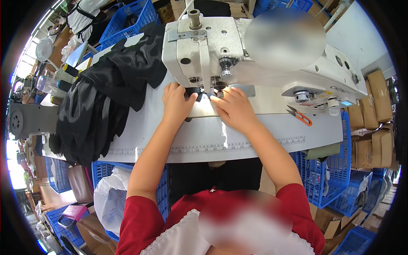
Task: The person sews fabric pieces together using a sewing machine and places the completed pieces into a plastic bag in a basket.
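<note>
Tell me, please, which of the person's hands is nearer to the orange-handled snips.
Right: the right hand is just left of the orange-handled snips; the left hand is farther left, beyond the right hand.

Snips (303, 118): orange handles, dark blades pointing up and left, lying right of centre.
Upper-left crate (123, 36): blue plastic with openwork sides, something dark inside.
Fan (44, 49): white, round-headed, near the upper-left rim.
Co-worker (83, 19): a person in a white top with dark straps, upper-left corner.
Plastic bag (107, 197): white, translucent and crumpled, lower left.
Pink container (75, 212): box-shaped, further toward the lower-left rim.
Right-hand crate (340, 174): blue plastic, below the snips, green cloth (324, 151) at its upper edge.
Cartons (379, 95): brown cardboard, stacked along the right side.
</note>
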A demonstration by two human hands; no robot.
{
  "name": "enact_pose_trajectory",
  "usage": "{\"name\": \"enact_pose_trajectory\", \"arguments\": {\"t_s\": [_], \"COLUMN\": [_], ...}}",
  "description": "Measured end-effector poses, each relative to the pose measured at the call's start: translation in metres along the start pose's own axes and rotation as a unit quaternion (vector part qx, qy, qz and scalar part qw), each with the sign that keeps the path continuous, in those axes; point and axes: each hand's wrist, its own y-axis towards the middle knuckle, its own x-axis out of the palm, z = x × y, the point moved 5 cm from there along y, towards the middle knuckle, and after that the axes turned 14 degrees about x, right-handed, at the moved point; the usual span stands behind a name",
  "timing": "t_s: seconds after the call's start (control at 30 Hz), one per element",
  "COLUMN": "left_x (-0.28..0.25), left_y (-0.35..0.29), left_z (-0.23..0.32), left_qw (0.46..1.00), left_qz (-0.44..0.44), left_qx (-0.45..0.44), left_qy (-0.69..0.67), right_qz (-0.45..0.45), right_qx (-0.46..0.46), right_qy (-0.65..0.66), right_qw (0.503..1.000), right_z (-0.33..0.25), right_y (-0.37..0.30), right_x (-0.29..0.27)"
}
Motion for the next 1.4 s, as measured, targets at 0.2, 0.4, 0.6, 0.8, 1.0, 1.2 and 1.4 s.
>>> {"name": "enact_pose_trajectory", "arguments": {"t_s": [0.2,0.4,0.6,0.8,1.0,1.2,1.4], "left_x": [0.002,0.003,0.003,0.009,0.008,0.009,0.01], "left_y": [0.001,0.0,-0.001,-0.001,0.0,0.0,0.005], "left_z": [-0.002,-0.003,0.003,-0.002,0.001,-0.001,-0.002], "left_qw": [1.0,1.0,1.0,0.999,0.999,0.999,0.997], "left_qz": [0.006,-0.014,-0.025,-0.033,-0.028,-0.044,-0.062], "left_qx": [0.001,0.005,-0.004,-0.019,-0.016,-0.016,-0.021], "left_qy": [0.0,0.001,-0.013,-0.019,-0.03,-0.02,-0.028], "right_qz": [-0.003,0.003,0.013,0.026,0.004,-0.007,-0.005], "right_qx": [0.006,0.001,-0.005,-0.005,0.003,0.003,-0.004], "right_qy": [-0.006,-0.004,0.003,0.002,0.015,0.02,0.02], "right_qw": [1.0,1.0,1.0,1.0,1.0,1.0,1.0], "right_z": [0.0,-0.003,-0.004,-0.007,-0.003,-0.005,-0.005], "right_y": [0.001,0.0,-0.001,0.0,-0.001,0.0,0.001], "right_x": [-0.001,-0.003,-0.004,-0.003,0.0,-0.003,-0.001]}}
